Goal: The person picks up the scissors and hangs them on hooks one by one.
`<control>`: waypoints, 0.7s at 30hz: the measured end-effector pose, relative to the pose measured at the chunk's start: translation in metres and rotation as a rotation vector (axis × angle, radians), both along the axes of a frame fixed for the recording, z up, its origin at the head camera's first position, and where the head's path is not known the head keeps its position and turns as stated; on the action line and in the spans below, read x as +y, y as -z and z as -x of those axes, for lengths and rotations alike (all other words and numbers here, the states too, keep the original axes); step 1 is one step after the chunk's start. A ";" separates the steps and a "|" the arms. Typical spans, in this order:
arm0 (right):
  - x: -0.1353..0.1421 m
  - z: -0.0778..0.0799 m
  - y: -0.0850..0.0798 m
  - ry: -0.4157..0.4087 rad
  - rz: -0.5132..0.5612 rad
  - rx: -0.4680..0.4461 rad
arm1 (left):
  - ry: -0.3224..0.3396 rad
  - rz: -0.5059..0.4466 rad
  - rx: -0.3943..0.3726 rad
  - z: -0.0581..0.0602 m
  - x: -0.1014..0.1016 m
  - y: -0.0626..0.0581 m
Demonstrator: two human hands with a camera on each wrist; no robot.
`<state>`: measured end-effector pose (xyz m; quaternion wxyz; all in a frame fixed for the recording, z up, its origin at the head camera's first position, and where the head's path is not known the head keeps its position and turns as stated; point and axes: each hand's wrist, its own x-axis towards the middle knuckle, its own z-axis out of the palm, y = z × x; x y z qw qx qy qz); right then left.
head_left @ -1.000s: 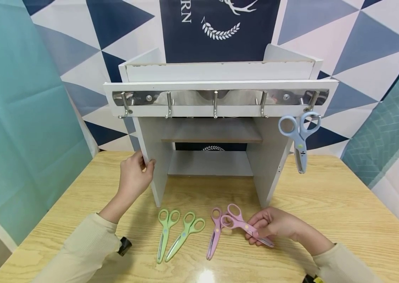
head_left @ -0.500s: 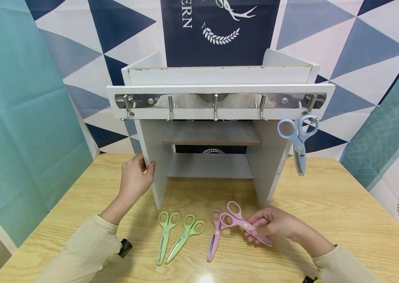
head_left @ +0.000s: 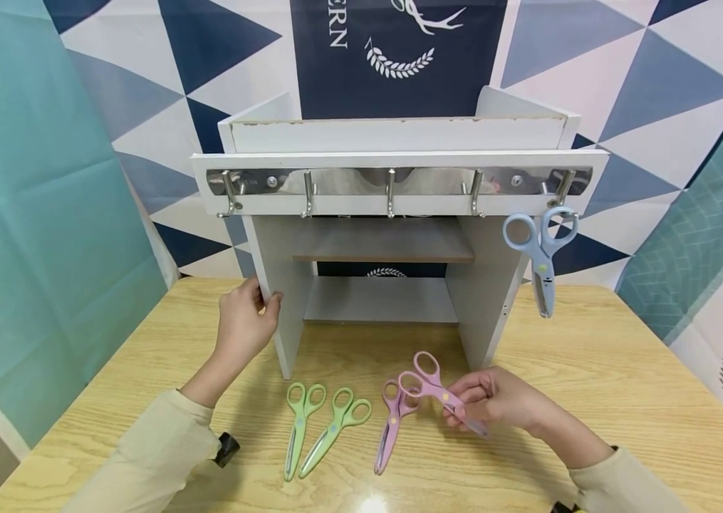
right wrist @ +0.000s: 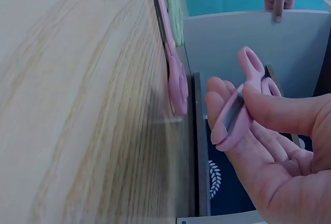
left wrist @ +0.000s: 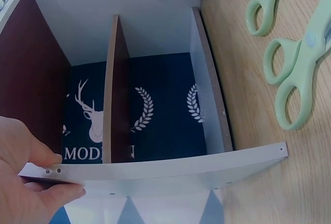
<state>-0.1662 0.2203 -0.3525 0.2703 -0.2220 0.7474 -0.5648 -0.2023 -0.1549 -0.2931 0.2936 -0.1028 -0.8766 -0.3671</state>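
My left hand grips the front edge of the white shelf unit's left side panel, thumb on one face and fingers on the other. Pink scissors are pinched by their blades between the thumb and fingers of my right hand, handle loops pointing up and left. In the right wrist view these scissors are clear of the wooden table. A second pair of pink scissors lies just left of them on the table. Light blue scissors hang by one loop from the rightmost hook.
Two green scissors lie side by side in front of the shelf unit. A metal hook rail with several hooks runs across the unit's upper front. Behind stands a patterned cloth backdrop. Below is the wooden table.
My right hand has lifted the pink scissors slightly, up and away from the pair lying on the table. My left hand stays on the panel edge.
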 end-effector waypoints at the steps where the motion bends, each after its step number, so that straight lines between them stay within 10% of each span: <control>1: 0.000 0.000 -0.001 0.015 -0.007 0.012 | 0.001 -0.001 -0.001 0.000 0.000 0.000; 21: 0.000 -0.005 -0.018 0.079 0.009 0.130 | 0.000 0.005 -0.008 0.001 -0.001 0.000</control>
